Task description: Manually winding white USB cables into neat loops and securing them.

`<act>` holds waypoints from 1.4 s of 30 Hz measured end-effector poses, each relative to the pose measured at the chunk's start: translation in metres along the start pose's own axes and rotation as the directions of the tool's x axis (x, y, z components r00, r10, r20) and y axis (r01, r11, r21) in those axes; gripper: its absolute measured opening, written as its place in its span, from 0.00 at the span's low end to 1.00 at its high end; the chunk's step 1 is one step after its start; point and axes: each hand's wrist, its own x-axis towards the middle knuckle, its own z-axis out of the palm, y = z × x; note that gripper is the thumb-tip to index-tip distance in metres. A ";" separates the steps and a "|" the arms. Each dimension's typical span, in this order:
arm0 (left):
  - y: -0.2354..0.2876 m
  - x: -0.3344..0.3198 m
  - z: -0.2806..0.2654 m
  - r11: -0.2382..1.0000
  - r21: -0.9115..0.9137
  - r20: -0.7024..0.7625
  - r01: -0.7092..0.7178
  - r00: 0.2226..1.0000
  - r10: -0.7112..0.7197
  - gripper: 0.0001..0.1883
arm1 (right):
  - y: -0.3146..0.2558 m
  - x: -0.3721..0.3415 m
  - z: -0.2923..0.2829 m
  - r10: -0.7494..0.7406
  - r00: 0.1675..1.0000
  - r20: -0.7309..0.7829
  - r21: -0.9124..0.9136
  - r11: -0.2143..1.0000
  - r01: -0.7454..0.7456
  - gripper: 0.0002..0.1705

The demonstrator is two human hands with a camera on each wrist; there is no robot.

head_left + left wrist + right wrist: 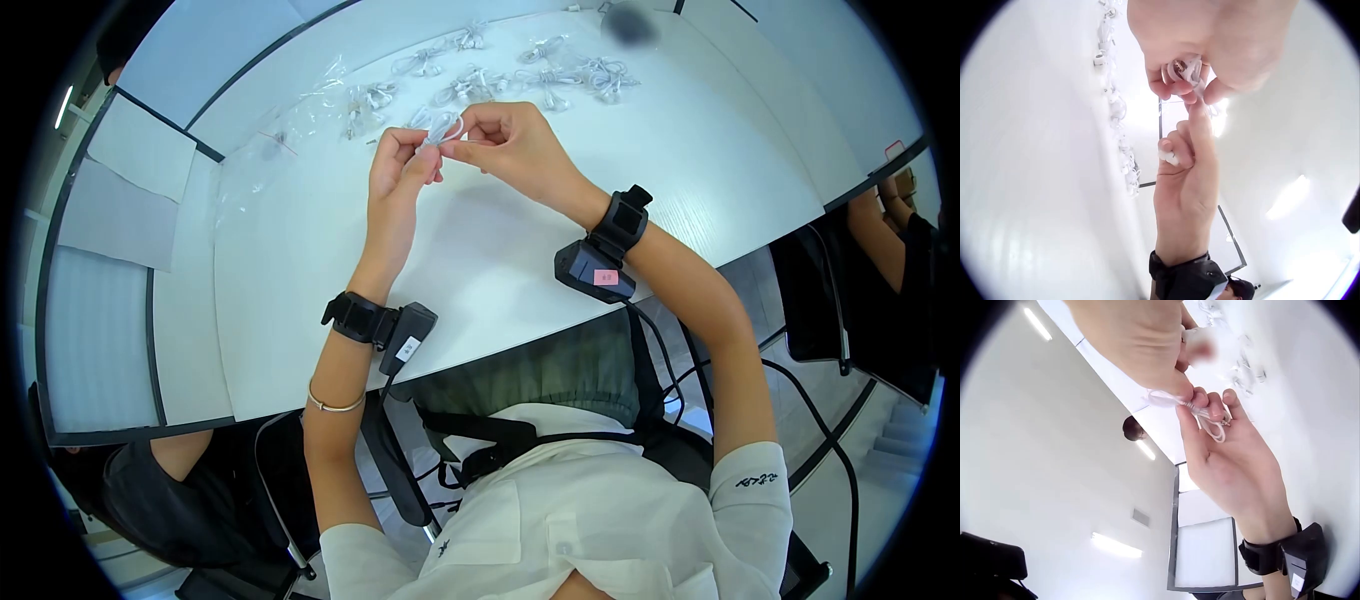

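Observation:
A bundled white cable is held between both hands above the table. My left hand grips the bundle with bent fingers and thumb; its loops lie across those fingers in the right wrist view. From the other side, my right hand pinches the bundle between thumb and index finger. The left wrist view shows the bundle inside the left fingers, touched by the right index fingertip. A small white piece sits at the right hand's curled fingers; what it is cannot be told.
Several bundled white cables lie along the back of the white table. Clear plastic bags are at the back left. Low partitions border the table. Other people sit beyond the left and right sides.

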 end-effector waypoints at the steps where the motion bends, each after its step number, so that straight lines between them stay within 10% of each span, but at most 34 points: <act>1: 0.001 -0.001 0.001 0.999 0.036 -0.017 -0.035 0.999 0.035 0.09 | -0.001 0.000 0.001 -0.006 1.000 -0.018 -0.011 1.000 0.005 0.08; 27: 0.004 0.000 0.000 0.992 0.085 -0.158 -0.088 0.982 0.100 0.09 | 0.003 0.000 0.002 -0.150 0.988 -0.026 -0.084 0.986 0.147 0.07; 42: 0.006 -0.003 0.006 0.813 0.511 0.009 -0.279 0.947 0.320 0.11 | 0.009 0.000 -0.007 -0.080 0.983 0.165 -0.210 0.971 0.115 0.10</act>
